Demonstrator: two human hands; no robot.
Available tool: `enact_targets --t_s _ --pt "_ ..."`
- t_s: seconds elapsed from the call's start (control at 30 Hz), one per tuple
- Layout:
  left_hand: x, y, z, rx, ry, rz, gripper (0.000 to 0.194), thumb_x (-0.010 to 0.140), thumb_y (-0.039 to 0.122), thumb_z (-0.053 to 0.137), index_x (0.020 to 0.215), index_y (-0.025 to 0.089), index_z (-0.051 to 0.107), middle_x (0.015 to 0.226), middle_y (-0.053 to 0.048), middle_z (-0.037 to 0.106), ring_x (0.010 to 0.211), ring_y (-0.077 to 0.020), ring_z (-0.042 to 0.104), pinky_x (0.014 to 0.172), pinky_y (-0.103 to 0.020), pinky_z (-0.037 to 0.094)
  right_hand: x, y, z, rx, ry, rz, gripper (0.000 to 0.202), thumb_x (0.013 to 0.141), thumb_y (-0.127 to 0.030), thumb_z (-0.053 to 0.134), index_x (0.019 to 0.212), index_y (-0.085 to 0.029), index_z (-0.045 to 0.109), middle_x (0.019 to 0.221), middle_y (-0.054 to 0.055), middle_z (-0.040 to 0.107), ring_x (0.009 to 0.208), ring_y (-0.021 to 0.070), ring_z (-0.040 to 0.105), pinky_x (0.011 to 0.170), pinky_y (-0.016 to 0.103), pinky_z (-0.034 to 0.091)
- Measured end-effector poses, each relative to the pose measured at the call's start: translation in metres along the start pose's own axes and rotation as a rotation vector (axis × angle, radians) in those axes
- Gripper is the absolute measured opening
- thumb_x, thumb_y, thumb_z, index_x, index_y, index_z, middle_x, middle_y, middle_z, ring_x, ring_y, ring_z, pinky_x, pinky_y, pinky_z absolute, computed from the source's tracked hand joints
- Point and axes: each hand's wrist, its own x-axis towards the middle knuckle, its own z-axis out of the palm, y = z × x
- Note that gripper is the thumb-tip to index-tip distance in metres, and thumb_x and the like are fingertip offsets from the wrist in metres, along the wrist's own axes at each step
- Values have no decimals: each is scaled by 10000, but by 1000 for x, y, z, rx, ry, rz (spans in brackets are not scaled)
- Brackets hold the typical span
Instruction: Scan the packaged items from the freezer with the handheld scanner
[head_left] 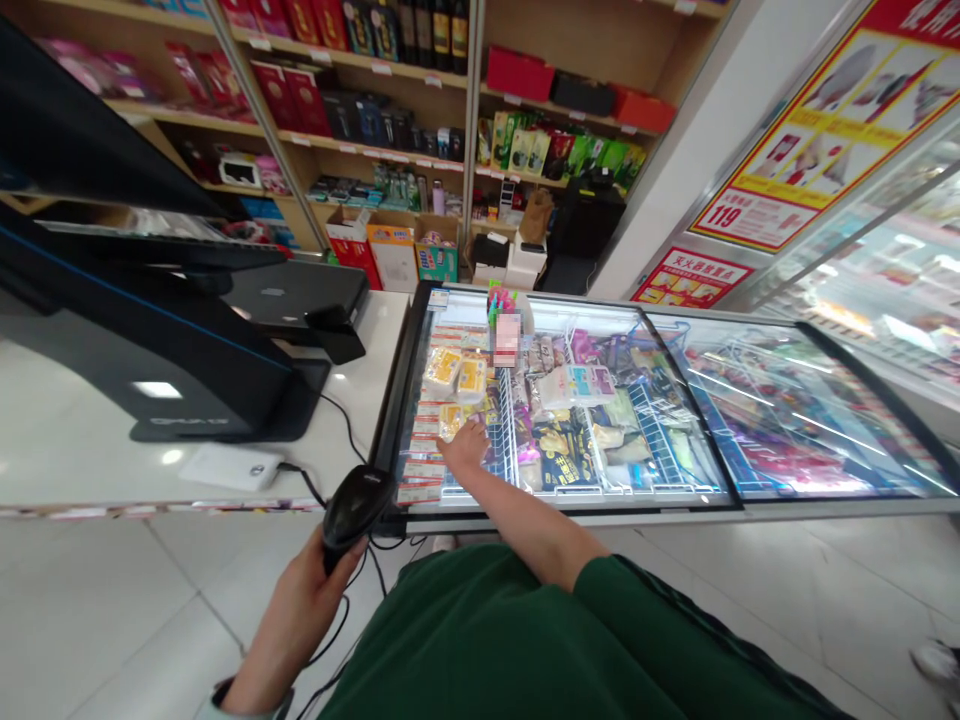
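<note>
My left hand [304, 590] is wrapped round the grip of a black barcode scanner [358, 505], held beside the counter's front edge with its cable hanging below. My right hand [463, 447] reaches over the chest freezer and grips the near end of a yellow-and-white package [451, 418], thumb to the left and fingers to the right. Just beyond it, two similar yellow-and-white packs [471, 380] lie side by side on the glass. A white packet with blue and purple panels [576, 385] lies further right.
A white counter [360, 400] on the left carries a black checkout terminal [217, 370] and a white box-shaped device [229, 467] with a cable. The chest freezer [570, 515] stretches right, with wire baskets of frozen packs. Stocked shelves [360, 60] stand behind.
</note>
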Motion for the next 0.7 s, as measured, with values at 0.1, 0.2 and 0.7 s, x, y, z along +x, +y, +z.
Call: enact_targets --t_s 0.1,0.2,0.7 --pt "5 7 4 18 -17 2 441 817 556 529 1053 192 607 863 -74 757 830 -274 716 674 -312 544 0 3 -1 -16 7 -21 749 736 -552 693 1229 -26 491 1242 301 533 1157 389 516 971 511 367" --pt "9 13 9 31 -31 7 453 821 568 519 1056 190 601 906 -87 755 862 -277 712 701 -318 543 2 4 -5 -18 -11 -32 775 719 -581 703 1218 -24 498 1222 303 545 1143 392 521 969 518 367" --pt "15 18 7 86 -61 -29 507 818 613 488 1071 182 579 895 -99 747 867 -291 706 730 -330 541 7 4 -10 6 -21 -27 724 716 -479 712 1238 -35 477 1206 275 552 1120 365 537 970 497 369"
